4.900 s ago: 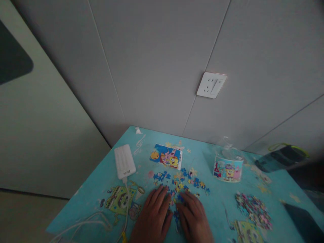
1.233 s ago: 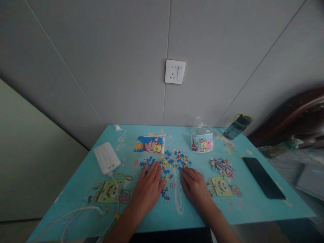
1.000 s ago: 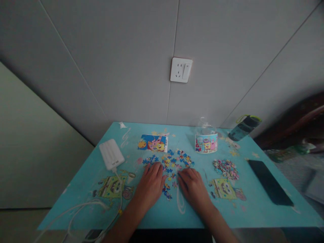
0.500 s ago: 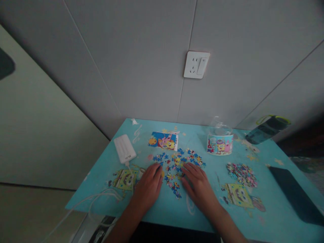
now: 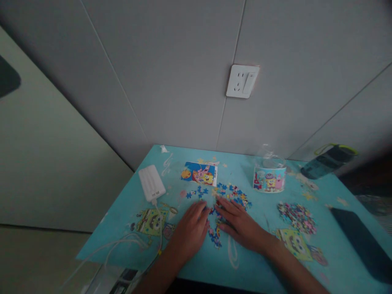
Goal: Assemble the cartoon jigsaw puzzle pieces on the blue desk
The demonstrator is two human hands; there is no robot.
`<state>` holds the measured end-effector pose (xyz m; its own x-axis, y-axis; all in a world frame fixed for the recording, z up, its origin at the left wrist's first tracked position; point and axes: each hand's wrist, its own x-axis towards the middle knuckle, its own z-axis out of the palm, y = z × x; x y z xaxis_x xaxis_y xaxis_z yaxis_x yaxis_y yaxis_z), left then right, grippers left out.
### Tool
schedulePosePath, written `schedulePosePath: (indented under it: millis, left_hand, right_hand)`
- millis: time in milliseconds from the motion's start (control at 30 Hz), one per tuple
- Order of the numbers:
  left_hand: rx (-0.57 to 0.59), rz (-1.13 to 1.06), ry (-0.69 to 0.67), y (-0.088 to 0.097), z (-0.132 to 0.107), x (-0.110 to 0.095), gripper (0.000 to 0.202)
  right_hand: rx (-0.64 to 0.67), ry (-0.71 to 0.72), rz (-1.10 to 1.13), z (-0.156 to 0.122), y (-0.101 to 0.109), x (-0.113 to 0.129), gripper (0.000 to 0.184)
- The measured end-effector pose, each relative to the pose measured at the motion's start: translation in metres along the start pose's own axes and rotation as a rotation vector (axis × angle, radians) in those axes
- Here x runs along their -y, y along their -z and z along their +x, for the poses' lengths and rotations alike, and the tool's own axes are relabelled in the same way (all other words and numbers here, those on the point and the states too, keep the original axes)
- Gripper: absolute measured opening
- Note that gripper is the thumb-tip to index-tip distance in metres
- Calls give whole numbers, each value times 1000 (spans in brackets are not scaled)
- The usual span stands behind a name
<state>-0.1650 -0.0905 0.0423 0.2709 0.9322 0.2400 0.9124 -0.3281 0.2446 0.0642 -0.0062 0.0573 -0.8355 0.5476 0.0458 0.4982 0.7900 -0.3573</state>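
Note:
My left hand [image 5: 193,226] lies palm down on the left part of a loose spread of jigsaw puzzle pieces [image 5: 216,239], its fingers extended over them and hiding some. Opposite it, my right hand [image 5: 238,222] rests with fingers stretched out and slightly apart on the same pieces. Nothing shows gripped in either one. Small blue pieces [image 5: 199,191] show beyond my left fingertips, and more blue and yellow pieces [image 5: 240,196] lie past my right hand. Behind the spread is a picture card [image 5: 199,173] with cartoon figures.
A white power bank [image 5: 151,183] with a cable lies at left. On the right are a clear container [image 5: 269,179] with a cartoon label, a pile of pinkish puzzle pieces [image 5: 297,217], a dark flat object [image 5: 361,243] and a tilted bottle [image 5: 327,162]. A wall with a socket [image 5: 243,81] stands behind.
My left hand has slid right, over pieces that showed between the hands, and the hands are closer together. My right hand stays on the pieces. The view has shifted slightly.

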Motion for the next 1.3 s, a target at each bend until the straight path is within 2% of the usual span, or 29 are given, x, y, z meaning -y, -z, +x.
schedulePosePath:
  millis: [133, 233, 367, 500, 633, 800, 967, 1100, 1200, 1300]
  left_hand:
    - [-32, 9, 16, -2, 14, 2, 41]
    - [-38, 9, 11, 2, 31, 10, 41]
    - [-61, 99, 83, 5, 66, 34, 41]
    - [-24, 117, 109, -5, 102, 44, 37]
    - [-54, 52, 95, -21, 123, 35, 40]
    - [-87, 63, 76, -24, 127, 28, 42]
    - [-55, 120, 152, -21, 127, 29, 43]
    - [-67, 135, 164, -22, 135, 29, 40]
    - [-78, 122, 169, -16, 139, 32, 38]
    - [-66, 91, 147, -4, 127, 31, 40]
  right_hand:
    - [-53, -107, -15, 3, 10, -9, 58]
    - [-62, -186, -71, 15, 2, -24, 61]
    - [-62, -209, -130, 29, -12, -33, 61]
    - [-103, -212, -129, 30, -11, -30, 60]
    - [-142, -209, -130, 25, -10, -28, 57]
    - [-177, -196, -145, 21, -12, -32, 58]
    - [-201, -197, -151, 20, -10, -36, 55]
    - [-216, -221, -123, 22, -6, -34, 48]
    - [-220, -178, -65, 23, -2, -33, 45]
    - [-216, -110, -38, 20, 2, -35, 49]
